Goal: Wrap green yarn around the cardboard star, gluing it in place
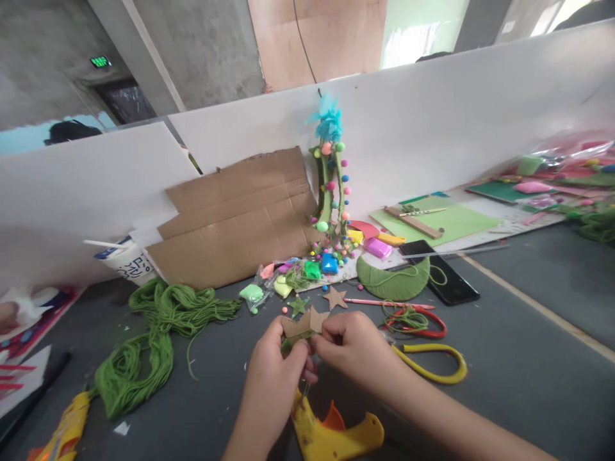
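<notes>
- Okay, both hands are working close together on one cardboard star (318,319), held over the bench (216,397) toward its near edge.
- Left hand (275,362) is clamping the star's left side, thumb against fingers; right hand (354,336) is pinching at its right side. Can't tell if yarn is sitting between those fingertips.
- Green covering (302,335) is showing low on the star, bare card above. My read: yarn is being wound or stuck on.
- For clean work, left should be bracing the covered part while right is laying turns snug, side by side. Pulling hard is risking bent points.
- Yellow tool (336,436), probably a glue gun, is lying below the hands, closer to the near edge. Fingers and loose ends should be staying off its tip.
- Green yarn (185,304) is lying toward the left edge; more is tangling over a red handle (442,326) on the right. Snag risk.
</notes>
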Motion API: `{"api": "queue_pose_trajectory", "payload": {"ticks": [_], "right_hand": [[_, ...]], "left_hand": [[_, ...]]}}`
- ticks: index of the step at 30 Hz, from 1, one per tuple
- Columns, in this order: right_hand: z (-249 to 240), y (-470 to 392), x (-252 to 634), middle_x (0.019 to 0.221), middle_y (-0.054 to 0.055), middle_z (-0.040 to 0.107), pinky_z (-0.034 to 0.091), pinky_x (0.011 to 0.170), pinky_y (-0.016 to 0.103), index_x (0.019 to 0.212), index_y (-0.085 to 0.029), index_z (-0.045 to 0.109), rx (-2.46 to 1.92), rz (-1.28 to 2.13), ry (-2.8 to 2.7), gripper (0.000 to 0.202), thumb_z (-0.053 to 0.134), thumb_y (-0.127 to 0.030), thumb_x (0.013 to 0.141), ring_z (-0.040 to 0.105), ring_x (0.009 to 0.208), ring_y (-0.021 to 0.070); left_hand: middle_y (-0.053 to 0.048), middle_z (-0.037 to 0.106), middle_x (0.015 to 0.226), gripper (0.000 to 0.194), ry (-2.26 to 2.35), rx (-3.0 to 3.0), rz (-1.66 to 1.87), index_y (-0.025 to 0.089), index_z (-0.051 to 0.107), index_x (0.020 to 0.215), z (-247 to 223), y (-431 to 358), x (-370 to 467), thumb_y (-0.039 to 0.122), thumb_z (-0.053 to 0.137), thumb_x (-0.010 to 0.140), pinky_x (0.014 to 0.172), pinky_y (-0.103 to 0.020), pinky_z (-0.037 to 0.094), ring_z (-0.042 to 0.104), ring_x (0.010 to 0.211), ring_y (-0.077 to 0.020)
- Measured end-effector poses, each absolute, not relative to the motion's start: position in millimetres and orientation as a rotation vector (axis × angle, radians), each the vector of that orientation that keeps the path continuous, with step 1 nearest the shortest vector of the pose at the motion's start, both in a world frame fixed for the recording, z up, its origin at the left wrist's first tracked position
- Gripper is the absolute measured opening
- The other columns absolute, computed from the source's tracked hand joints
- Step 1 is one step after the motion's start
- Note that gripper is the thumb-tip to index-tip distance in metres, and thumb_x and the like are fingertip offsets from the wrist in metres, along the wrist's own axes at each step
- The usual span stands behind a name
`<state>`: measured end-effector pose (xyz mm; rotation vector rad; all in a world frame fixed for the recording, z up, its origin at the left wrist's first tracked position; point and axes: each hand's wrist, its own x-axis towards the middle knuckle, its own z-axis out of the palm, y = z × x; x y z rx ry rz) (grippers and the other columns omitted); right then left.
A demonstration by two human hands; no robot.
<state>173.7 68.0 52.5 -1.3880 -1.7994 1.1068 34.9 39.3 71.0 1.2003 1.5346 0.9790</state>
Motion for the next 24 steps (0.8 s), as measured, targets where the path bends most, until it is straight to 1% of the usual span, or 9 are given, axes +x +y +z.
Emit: {"api": "queue_pose_trajectory", "payload": {"ticks": [2,5,8,11,16,21,24], "right_hand": [[53.5,69.1,173.7,0.043,-0.007,0.032,0.018,0.042,0.023,0.041,-0.019,0.034,-1.375,1.194,-1.754,0.032,0.053,-0.015,0.067,0.03,0.044,0.0081],[55.6,70.5,174.4,0.042,-0.006,0.038,0.021,0.04,0.021,0.042,-0.019,0.043,-1.319,1.396,-1.68,0.03,0.051,-0.015,0.07,0.033,0.041,0.0072],[57.8,70.8,174.9,0.039,-0.006,0.042,0.024,0.036,0.02,0.044,-0.019,0.049,-1.251,1.618,-1.585,0.032,0.049,-0.02,0.077,0.033,0.034,0.0064],[58.9,70.2,174.4,0.037,-0.007,0.042,0.022,0.032,0.019,0.044,-0.019,0.049,-1.209,1.748,-1.485,0.035,0.049,-0.023,0.079,0.032,0.03,0.0055],[59.1,69.1,173.3,0.035,-0.008,0.039,0.02,0.032,0.017,0.043,-0.018,0.049,-1.189,1.802,-1.387,0.037,0.05,-0.022,0.079,0.03,0.03,0.0042],[58.8,69.0,173.6,0.035,-0.008,0.04,0.02,0.032,0.017,0.043,-0.018,0.05,-1.181,1.811,-1.359,0.035,0.05,-0.018,0.078,0.03,0.029,0.0038],[58.4,69.4,173.7,0.035,-0.008,0.04,0.021,0.032,0.017,0.043,-0.017,0.05,-1.182,1.817,-1.35,0.035,0.05,-0.016,0.077,0.031,0.029,0.0038]], "left_hand": [[0.003,0.062,0.052,0.004,1.542,1.216,0.97,0.019,0.06,0.073,70.4,38.8,35.0,0.021,0.057,0.073,0.047,-0.025,0.048,0.062,0.045,-0.0167],[0.003,0.063,0.055,0.007,1.567,1.233,0.97,0.019,0.061,0.08,70.0,37.8,36.0,0.021,0.056,0.074,0.049,-0.027,0.05,0.063,0.047,-0.0178],[0.001,0.068,0.066,0.012,1.6,1.265,0.991,0.02,0.059,0.087,70.7,36.9,37.9,0.023,0.056,0.076,0.053,-0.029,0.052,0.065,0.052,-0.0188],[-0.001,0.069,0.075,0.011,1.64,1.3,1.012,0.021,0.058,0.087,72.7,36.2,39.9,0.024,0.056,0.076,0.056,-0.03,0.053,0.065,0.055,-0.0186],[0.001,0.065,0.069,0.009,1.72,1.381,1.007,0.022,0.058,0.085,73.2,35.4,41.1,0.023,0.054,0.076,0.056,-0.027,0.051,0.063,0.057,-0.0184],[-0.004,0.07,0.08,0.012,1.76,1.493,0.99,0.021,0.058,0.088,69.3,35.0,41.0,0.023,0.053,0.078,0.062,-0.029,0.049,0.065,0.072,-0.0222],[-0.005,0.07,0.081,0.009,1.776,1.505,0.973,0.022,0.056,0.085,68.9,35.1,41.7,0.023,0.052,0.078,0.061,-0.029,0.049,0.066,0.072,-0.0226]]}}
